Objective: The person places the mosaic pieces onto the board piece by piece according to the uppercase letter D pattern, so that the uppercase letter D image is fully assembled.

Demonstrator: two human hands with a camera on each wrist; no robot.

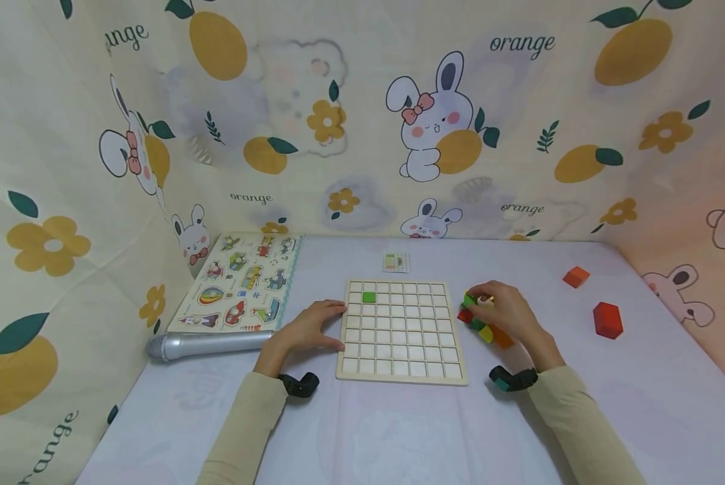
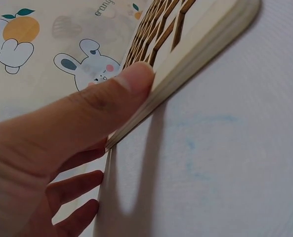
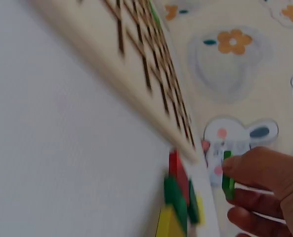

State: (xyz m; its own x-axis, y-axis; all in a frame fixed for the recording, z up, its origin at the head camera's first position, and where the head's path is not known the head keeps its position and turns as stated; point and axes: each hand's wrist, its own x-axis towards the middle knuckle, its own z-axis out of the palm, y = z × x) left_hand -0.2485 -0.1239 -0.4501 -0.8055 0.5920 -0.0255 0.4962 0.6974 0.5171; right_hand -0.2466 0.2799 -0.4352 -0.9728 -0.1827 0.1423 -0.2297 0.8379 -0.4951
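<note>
Grid board (image 1: 401,331) braced at its 9 o'clock edge by flat-fingered left hand (image 1: 306,328); green tile (image 3: 228,177) pinched by right hand (image 1: 508,314) at 3 o'clock, where the loose tile heap (image 1: 482,328) may be scattered if brushed.

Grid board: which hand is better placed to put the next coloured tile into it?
Right. The right hand already pinches a green tile above the tile pile beside the grid board. The left hand rests on the board's left edge, steadying it.
</note>
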